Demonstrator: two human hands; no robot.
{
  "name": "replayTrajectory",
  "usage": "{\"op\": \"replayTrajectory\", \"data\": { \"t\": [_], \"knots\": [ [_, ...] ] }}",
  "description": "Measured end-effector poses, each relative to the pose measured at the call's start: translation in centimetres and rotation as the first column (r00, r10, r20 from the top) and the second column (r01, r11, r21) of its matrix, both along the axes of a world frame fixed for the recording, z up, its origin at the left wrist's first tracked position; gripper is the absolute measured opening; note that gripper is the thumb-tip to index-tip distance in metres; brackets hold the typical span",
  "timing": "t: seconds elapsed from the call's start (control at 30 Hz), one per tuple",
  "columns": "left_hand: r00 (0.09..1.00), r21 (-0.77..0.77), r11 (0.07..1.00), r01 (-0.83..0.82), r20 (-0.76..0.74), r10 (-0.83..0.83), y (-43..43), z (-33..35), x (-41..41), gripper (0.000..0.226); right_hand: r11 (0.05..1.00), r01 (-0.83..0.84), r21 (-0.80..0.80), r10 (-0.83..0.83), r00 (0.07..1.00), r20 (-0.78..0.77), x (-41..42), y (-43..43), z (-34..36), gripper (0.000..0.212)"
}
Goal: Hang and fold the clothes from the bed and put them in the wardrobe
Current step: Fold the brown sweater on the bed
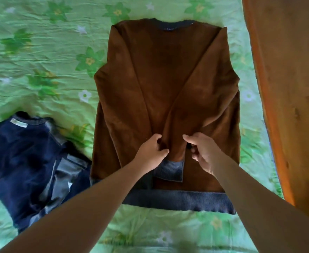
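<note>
Green bed sheet (40,52) carries the brown sweater (150,79), laid flat, with a navy garment (22,152) bunched just left of it. Sleeves are already crossed inward. The top sleeve (179,125) should be drawn straight and smoothed, with its cuff (170,170) kept above the hem, before the body is folded. Its left edge is pinched by the left hand (152,152). Right hand (203,152) is curled at the opposite edge, thumb out; whether cloth is held cannot be told. Both forearms are extended forward.

Label (169,29) at 12 o'clock: print too small to read (blurred too); navy garment (27,161) at 8 o'clock runs off-frame.
</note>
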State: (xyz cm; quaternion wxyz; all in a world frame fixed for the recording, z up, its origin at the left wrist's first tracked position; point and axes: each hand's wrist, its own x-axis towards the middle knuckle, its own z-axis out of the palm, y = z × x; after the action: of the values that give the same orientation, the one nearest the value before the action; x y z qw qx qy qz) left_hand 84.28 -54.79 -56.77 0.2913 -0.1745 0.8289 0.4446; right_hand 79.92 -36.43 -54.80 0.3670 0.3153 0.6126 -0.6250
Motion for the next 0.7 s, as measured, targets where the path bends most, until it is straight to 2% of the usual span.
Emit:
{"op": "replayTrajectory", "data": {
  "t": [0.07,0.17,0.27,0.43,0.5,0.6,0.63,0.7],
  "knots": [
    [0.999,0.093,0.996,0.002,0.042,-0.006,0.1,0.7,-0.1,0.043,0.997,0.048,-0.053,-0.049,0.998,-0.027,0.0,-0.2,0.3,0.012],
    [0.994,0.217,0.976,-0.033,0.113,0.008,0.5,1.2,0.6,0.035,0.95,0.243,-0.197,-0.242,0.97,0.027,0.4,-0.3,0.4,0.033],
    [0.998,0.155,0.988,-0.011,0.066,0.0,0.5,1.0,1.6,0.039,0.953,0.292,-0.08,-0.292,0.956,0.003,1.6,0.4,-0.2,0.05],
    [0.996,0.121,0.991,0.055,0.06,-0.063,0.8,0.8,4.2,0.052,0.966,0.207,0.154,-0.214,0.976,0.03,6.0,1.5,-1.0,0.023],
    [0.995,0.129,0.99,0.057,0.068,-0.066,1.2,0.5,5.0,0.066,0.977,0.149,0.151,-0.157,0.987,0.036,7.2,1.6,-1.1,0.027],
    [0.981,0.293,0.948,-0.124,0.182,0.072,1.8,0.6,5.9,0.08,0.988,0.078,0.133,-0.085,0.995,0.053,8.4,0.9,-0.6,0.035],
    [0.977,0.312,0.938,-0.151,0.191,0.094,1.9,0.8,6.1,0.083,0.984,0.037,0.175,-0.045,0.998,0.04,8.9,0.7,-0.4,0.033],
    [0.988,0.252,0.963,-0.098,0.138,0.065,1.8,0.8,6.8,0.086,0.951,-0.045,0.306,0.045,0.999,0.007,10.0,0.6,-0.7,0.026]
  ]
}}
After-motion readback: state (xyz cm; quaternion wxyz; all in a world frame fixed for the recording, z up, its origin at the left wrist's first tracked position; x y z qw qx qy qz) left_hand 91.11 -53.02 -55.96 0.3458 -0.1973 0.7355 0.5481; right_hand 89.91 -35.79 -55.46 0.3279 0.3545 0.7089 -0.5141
